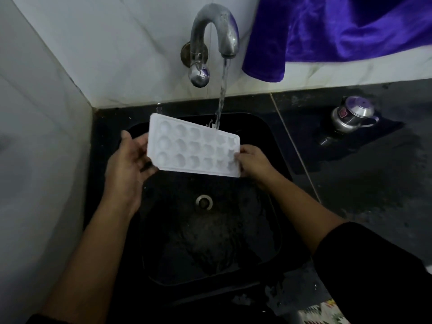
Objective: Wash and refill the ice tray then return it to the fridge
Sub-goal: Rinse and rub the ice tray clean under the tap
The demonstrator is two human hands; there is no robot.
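Note:
A white ice tray (194,147) with several round cells is held over the black sink (264,141), its cells facing me and its far edge tilted up. Water runs from the metal tap (217,26) and strikes the tray's far edge near its right end. My left hand (131,160) holds the tray's left end, palm toward me and thumb up beside the edge, with fingers behind the tray. My right hand (253,163) grips the tray's right end, thumb on the front face.
The sink drain (204,202) lies below the tray. A small steel lidded pot (353,115) stands on the dark wet counter (374,183) to the right. A purple cloth (339,31) hangs at the upper right. White tiled walls close in the left and back.

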